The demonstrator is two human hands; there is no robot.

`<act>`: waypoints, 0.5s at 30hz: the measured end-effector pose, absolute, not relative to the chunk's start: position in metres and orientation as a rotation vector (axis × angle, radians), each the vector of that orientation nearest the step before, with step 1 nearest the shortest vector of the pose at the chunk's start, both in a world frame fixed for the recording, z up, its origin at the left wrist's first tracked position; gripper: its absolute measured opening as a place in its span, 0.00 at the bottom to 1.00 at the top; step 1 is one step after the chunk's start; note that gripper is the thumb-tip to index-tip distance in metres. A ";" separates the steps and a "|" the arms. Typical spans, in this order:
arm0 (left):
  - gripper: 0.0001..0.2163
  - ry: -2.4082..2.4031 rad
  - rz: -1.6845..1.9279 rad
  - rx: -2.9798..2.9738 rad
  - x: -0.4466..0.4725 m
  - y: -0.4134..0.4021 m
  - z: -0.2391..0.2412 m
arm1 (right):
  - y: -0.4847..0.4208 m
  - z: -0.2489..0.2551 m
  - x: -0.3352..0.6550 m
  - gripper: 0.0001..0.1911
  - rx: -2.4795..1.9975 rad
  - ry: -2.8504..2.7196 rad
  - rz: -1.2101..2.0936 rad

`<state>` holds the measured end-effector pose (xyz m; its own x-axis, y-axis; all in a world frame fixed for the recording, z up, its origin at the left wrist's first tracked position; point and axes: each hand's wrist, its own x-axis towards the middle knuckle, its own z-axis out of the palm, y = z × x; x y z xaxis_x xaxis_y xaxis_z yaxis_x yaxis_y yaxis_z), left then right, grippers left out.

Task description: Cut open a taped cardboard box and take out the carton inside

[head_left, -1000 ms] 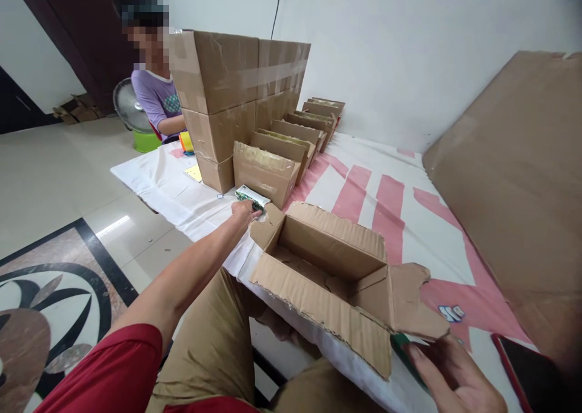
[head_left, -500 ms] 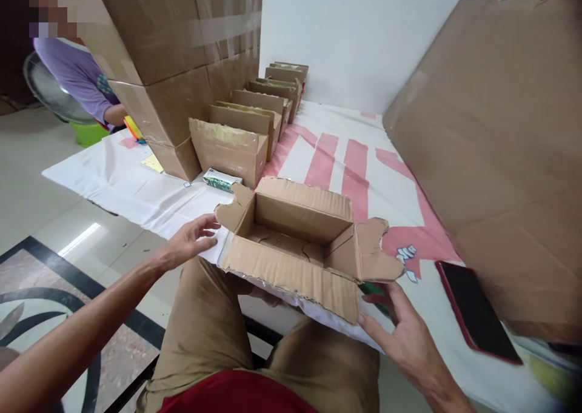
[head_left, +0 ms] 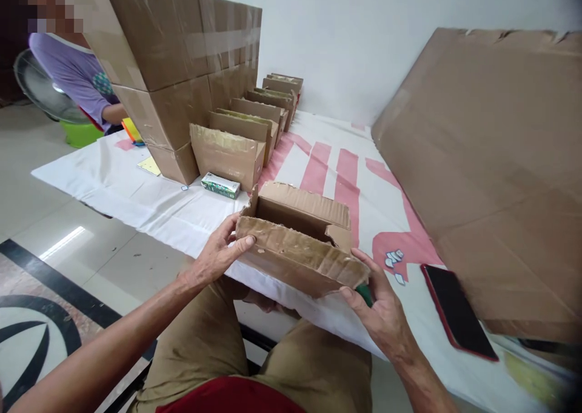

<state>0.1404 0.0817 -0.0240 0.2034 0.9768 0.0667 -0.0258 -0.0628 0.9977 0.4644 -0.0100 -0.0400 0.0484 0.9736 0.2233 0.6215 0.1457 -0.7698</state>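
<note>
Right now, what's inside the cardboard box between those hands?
Inside the cardboard box, part of the far inner wall shows, but no contents. The raised near flap hides most or all of the bottom, so something could lie there.

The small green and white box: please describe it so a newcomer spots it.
Taped brown cartons stand stacked at the left. Between their near end and the held carton lies the small box; its green and white print sets it apart from its brown neighbours.

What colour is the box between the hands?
The box is brown cardboard, seen best in the head view.
</note>
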 end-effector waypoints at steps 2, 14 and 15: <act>0.29 1.030 1.124 1.309 0.142 0.080 -0.027 | -0.008 -0.036 0.474 0.42 -1.497 -1.691 0.630; 0.23 1.093 1.172 1.578 0.144 0.074 -0.033 | 0.098 -0.002 0.465 0.32 -1.279 -1.224 0.886; 0.23 1.106 1.170 1.609 0.144 0.074 -0.032 | 0.096 0.000 0.465 0.31 -1.246 -1.235 0.848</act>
<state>0.1437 0.0737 -0.0318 0.1754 0.9574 0.2292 0.1750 -0.2594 0.9498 0.4647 0.0962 0.0000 0.1904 0.9594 0.2081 0.1503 0.1810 -0.9719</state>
